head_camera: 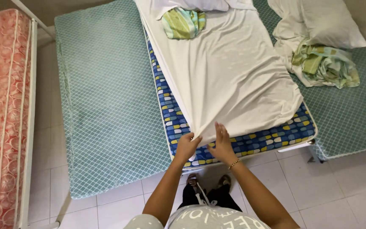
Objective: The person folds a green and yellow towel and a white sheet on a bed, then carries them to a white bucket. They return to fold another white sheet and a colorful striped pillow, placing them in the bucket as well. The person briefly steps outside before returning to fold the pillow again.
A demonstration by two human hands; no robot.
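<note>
At bed foot, left hand (pixel 187 145) pinches white sheet (pixel 229 72) corner, right hand (pixel 222 145) flat with fingers spread on its edge, over blue patterned mattress (pixel 276 135); pillow (pixel 333 27) right.

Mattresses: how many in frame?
4. Pink floral mattress at far left, green mattress left of centre, blue patterned mattress under the white sheet, second green mattress at right. Others may lie out of frame.

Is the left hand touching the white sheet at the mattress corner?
Touching. The head view shows the left hand pinching the corner of the white sheet, fingers closed on the fabric.
</note>
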